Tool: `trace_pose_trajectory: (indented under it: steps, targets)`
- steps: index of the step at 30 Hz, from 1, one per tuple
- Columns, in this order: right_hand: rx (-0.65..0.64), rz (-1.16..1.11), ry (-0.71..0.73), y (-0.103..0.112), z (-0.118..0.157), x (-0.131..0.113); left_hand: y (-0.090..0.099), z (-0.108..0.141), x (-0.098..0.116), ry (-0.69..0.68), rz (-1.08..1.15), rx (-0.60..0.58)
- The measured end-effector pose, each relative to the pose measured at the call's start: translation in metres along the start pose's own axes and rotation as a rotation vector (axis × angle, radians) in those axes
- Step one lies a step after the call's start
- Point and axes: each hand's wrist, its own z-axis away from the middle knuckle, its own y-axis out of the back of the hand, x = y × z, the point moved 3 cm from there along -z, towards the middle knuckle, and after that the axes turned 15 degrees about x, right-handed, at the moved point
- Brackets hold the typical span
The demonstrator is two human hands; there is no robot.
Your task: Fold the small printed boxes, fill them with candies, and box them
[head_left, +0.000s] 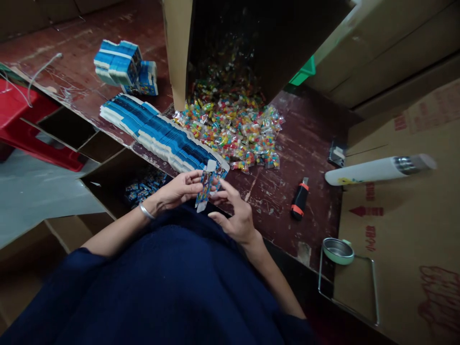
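Observation:
My left hand, with a bangle on its wrist, is closed on a small blue printed candy box whose white end flaps stick out at top and bottom. Close on the right of the box is my right hand, its fingers apart and the fingertips by the box's edge. Whether those fingertips touch it I cannot tell. Just beyond both hands runs a long row of flattened blue boxes on the dark red table. Behind that row lies a heap of clear bags of colourful candies, spilling from a large carton.
Bundled flat boxes lie at the back left. A black and orange utility knife and a white bottle are on the right. Below the table's left edge, an open carton holds filled blue boxes; a red stool stands beyond.

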Motion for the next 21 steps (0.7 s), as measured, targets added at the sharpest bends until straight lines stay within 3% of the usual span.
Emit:
trace_pose_trajectory:
  steps: [4,7,9,13,17,21]
  targets:
    - [-0.14,-0.044,-0.165,0.005,-0.016,0.005,0.0,0.01,0.005,-0.003,-0.147,-0.072]
    - [-0.174,-0.123,-0.244,0.007,-0.023,0.006,-0.001,0.015,0.004,0.009,-0.266,-0.121]
    - [-0.094,-0.15,-0.294,0.007,-0.023,0.008,0.0,0.014,0.001,-0.003,-0.289,-0.096]
    - [0.257,-0.164,-0.397,0.001,-0.013,0.014,0.005,0.007,-0.004,-0.155,-0.219,0.104]
    - [0.335,-0.241,-0.495,-0.02,0.0,0.018,0.002,0.006,-0.012,-0.379,-0.242,0.269]
    - [0.456,-0.253,-0.484,-0.03,0.002,0.021,0.0,0.013,-0.015,-0.58,-0.278,0.37]
